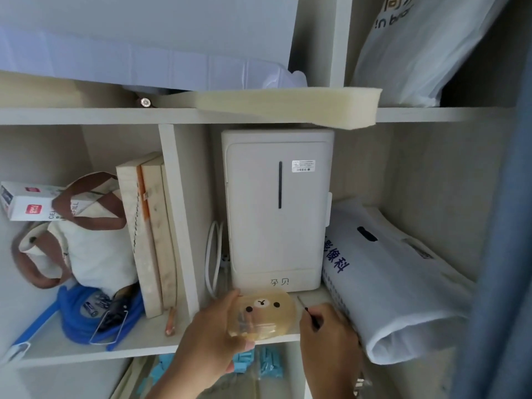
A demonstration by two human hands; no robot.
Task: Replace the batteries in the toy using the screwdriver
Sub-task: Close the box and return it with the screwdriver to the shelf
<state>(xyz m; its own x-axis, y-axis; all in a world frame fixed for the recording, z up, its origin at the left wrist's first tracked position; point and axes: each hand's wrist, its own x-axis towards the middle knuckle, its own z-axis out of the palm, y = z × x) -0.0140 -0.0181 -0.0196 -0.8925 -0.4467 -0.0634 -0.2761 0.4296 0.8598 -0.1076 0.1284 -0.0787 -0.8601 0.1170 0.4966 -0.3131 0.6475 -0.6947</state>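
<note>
A round tan toy (266, 313) with a bear face sits at the front of a white shelf (161, 345), in front of a white appliance. My left hand (214, 338) grips its left side, thumb under the front edge. My right hand (326, 326) is just right of the toy and holds a thin dark screwdriver (308, 311) whose tip points up and left, close to the toy's right edge. Loose batteries (96, 305) lie in a blue bag on the left part of the shelf.
The white appliance (276, 208) stands behind the toy, with a white cable (213, 257) to its left. A white printed bag (394, 283) lies to the right. Boards (146, 231), a canvas tote (83, 243) and a pencil (171, 321) fill the left compartment. A foam slab (288, 103) overhangs above.
</note>
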